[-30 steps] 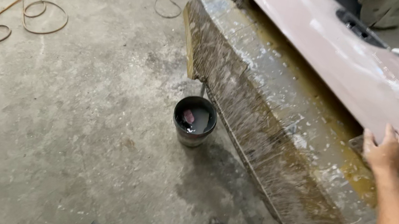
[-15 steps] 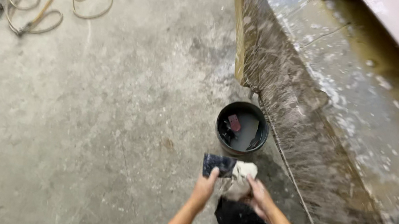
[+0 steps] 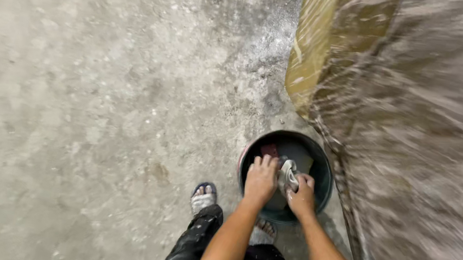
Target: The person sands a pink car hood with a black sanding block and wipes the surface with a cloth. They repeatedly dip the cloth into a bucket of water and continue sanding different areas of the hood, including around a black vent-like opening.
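Head view: both hands now down in the dark bucket (image 3: 326, 164) on the concrete floor (image 3: 75, 91); 0.5 s ago they were held above it. Left hand (image 3: 261, 181) fingers spread, pressing inside. Right hand (image 3: 302, 196) closed around a pale rag (image 3: 288, 176). Bucket sits just beside the streaked slab (image 3: 428, 150).

Grey, speckled concrete floor (image 3: 75, 91). Large resin-streaked olive-brown mould block (image 3: 428, 150) at right, blurred. Sandalled feet (image 3: 202, 197), paint-spattered black trousers (image 3: 193, 249) at bottom.
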